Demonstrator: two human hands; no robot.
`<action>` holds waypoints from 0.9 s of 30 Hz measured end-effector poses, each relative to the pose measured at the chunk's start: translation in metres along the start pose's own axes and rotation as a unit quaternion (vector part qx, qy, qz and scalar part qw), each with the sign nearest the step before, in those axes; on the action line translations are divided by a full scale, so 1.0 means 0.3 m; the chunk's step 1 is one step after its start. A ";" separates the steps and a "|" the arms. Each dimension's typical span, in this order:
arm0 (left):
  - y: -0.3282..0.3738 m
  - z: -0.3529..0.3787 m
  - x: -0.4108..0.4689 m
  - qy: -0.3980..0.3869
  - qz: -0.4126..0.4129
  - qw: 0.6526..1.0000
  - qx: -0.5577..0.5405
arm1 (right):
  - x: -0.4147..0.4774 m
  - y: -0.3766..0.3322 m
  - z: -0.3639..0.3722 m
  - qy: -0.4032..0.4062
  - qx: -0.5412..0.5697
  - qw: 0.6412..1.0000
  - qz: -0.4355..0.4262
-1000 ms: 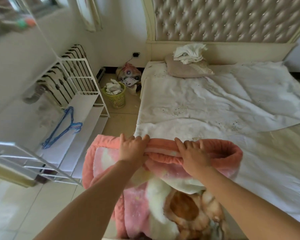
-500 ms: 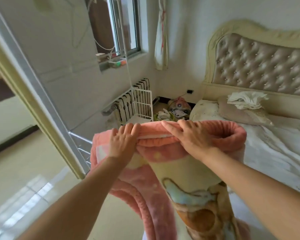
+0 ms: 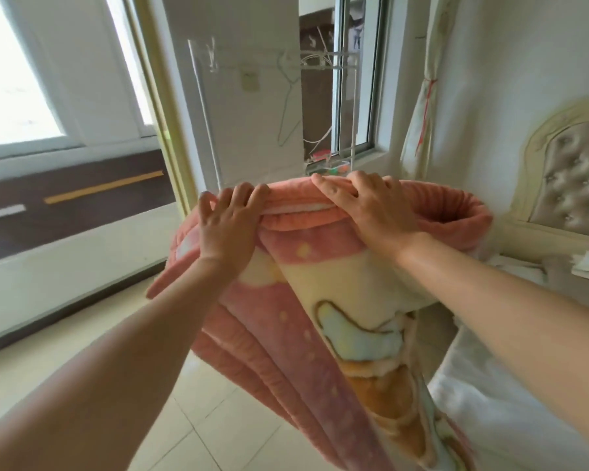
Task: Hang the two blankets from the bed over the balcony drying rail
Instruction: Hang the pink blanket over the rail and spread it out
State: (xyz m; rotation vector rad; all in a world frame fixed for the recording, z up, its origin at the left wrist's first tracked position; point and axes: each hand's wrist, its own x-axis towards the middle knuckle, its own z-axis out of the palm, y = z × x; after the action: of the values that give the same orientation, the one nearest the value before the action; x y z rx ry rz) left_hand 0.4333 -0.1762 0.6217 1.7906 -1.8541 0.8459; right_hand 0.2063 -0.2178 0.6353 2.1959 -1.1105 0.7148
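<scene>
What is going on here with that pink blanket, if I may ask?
A person is holding a folded pink blanket up by its top edge, with the left hand and right hand gripping it side by side. It hangs over the tiled floor beside the bed. No balcony rail is in view, so it is not hung yet.

Daylight is pouring in through the big window (image 3: pixel 17 79) at the upper left, which is blowing out to plain white, and is lighting the room brightly with only soft shadows. The wide lens is bowing the door frame (image 3: pixel 155 107) and stretching things near the edges, and fine detail is smearing slightly.
</scene>
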 end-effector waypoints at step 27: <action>-1.245 0.174 -0.043 -0.039 -0.190 0.960 0.200 | 0.907 -1.017 0.531 -0.005 0.196 0.973 -0.118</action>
State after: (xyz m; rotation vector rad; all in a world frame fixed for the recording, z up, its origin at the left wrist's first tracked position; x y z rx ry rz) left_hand 0.8100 -0.1956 0.6246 2.3569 -1.3733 1.0619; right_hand 0.6324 -0.3218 0.6334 2.6072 -0.7368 0.8756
